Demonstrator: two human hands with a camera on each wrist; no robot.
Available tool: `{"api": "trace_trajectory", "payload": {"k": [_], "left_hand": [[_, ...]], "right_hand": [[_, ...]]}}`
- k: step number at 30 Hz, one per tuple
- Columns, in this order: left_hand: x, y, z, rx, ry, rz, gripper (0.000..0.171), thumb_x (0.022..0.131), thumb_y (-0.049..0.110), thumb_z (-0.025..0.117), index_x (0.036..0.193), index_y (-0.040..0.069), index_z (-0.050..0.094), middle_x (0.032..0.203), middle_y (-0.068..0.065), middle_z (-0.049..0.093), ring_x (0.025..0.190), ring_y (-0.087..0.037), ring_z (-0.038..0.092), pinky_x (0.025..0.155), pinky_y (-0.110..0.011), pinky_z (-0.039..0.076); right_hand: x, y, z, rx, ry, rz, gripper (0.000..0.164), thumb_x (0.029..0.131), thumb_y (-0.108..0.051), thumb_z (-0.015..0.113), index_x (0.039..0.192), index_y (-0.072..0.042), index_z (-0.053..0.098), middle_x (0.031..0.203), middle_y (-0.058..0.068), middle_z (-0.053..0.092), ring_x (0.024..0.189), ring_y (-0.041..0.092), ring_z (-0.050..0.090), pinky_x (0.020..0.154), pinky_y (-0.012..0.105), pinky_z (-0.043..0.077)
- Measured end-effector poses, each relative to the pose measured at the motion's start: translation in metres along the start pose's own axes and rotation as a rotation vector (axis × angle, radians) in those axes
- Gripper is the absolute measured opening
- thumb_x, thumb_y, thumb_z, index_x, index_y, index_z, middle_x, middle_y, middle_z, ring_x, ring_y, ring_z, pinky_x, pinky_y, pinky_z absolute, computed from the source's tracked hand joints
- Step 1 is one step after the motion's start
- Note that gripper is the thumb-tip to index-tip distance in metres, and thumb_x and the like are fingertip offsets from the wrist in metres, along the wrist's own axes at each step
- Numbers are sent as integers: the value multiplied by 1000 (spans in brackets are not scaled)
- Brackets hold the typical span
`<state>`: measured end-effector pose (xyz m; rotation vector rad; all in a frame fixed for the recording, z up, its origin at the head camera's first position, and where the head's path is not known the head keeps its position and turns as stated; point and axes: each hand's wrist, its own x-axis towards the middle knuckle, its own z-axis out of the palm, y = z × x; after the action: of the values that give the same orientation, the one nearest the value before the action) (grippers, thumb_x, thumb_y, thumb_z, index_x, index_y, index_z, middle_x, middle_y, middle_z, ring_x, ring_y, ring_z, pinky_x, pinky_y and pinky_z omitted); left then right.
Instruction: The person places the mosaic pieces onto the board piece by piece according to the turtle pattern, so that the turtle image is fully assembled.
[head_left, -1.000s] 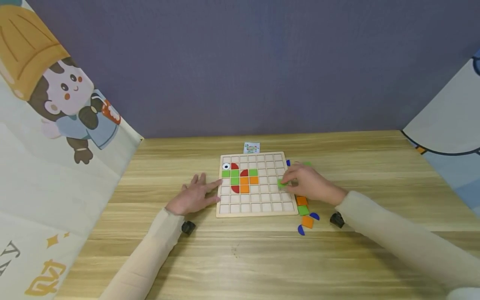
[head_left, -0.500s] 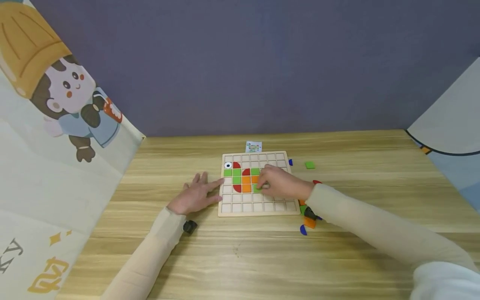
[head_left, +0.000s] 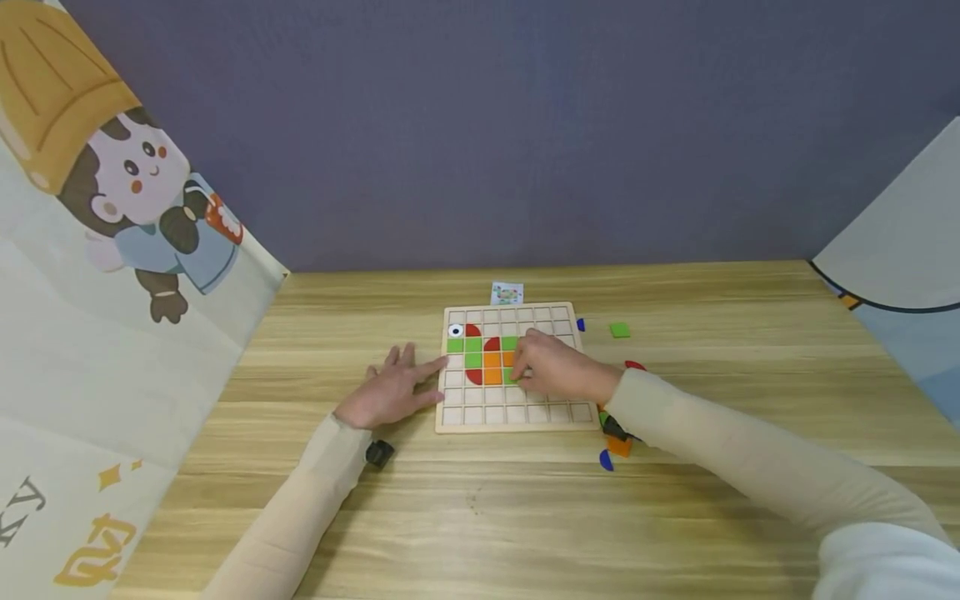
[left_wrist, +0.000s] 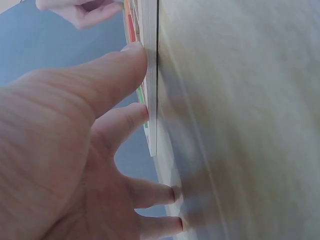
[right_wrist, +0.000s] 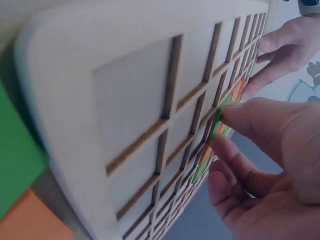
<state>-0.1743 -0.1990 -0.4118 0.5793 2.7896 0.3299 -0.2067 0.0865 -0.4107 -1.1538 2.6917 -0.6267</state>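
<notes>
My right hand (head_left: pixel 558 367) pinches a green square tile (right_wrist: pixel 217 120) between thumb and index finger, at a cell of the wooden grid board (head_left: pixel 517 429). In the head view the tile sits just right of an orange square tile (head_left: pixel 492 377), partly hidden by the fingers. My left hand (head_left: pixel 390 392) lies spread on the table, its thumb and index fingertips touching the board's left edge. On the board stand a round eye tile (head_left: pixel 455 331), several green and orange squares, and red quarter-round tiles such as one (head_left: pixel 474 377) in the lower left of the pattern.
A small picture card (head_left: pixel 507 293) lies behind the board. Right of it are a loose green tile (head_left: pixel 619 331), a red piece (head_left: pixel 634 365), an orange tile (head_left: pixel 619 447) and a blue half-round (head_left: pixel 607 460); the right sleeve covers part of that area.
My right hand has carried the green tile leftward from the board's right side to the cell beside the orange tile. Over the last half second it barely moves. The left hand stays in place.
</notes>
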Motion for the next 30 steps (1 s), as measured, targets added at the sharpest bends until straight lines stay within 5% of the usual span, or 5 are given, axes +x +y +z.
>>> {"api": "trace_trajectory", "payload": {"k": [6,13,19,30], "left_hand": [[-3,-1,0,3,-7,1,60,95,50,49,148,28,32,150,-32,9,134,-53,9,94,-75,17],[-5,-2,1,-1,-3,9,60,94,50,50,148,29,32,150,-32,9,134,-53,9,94,-75,17],[-6,-3,1,-4,-5,17,60,94,50,50,148,28,33,150,-32,9,134,-53,8,94,-75,17],[-9,-2,0,3,-11,27,60,95,49,49,149,27,32,150,-32,9,134,-54,8,94,-75,17]], "right_hand": [[-8,-1,-2,-1,2,-1,15,84,-11,72,99,-12,76,99,-4,57,95,14,49,81,30,46],[-29,27,-20,45,135,57,20,85,-8,71,104,-8,73,102,0,60,94,19,55,81,37,48],[-63,47,-31,22,134,123,16,84,-6,72,99,-10,74,101,0,60,100,24,54,83,42,48],[-126,59,-22,-31,85,59,26,75,1,77,93,-16,75,100,-6,65,95,18,54,83,42,48]]}}
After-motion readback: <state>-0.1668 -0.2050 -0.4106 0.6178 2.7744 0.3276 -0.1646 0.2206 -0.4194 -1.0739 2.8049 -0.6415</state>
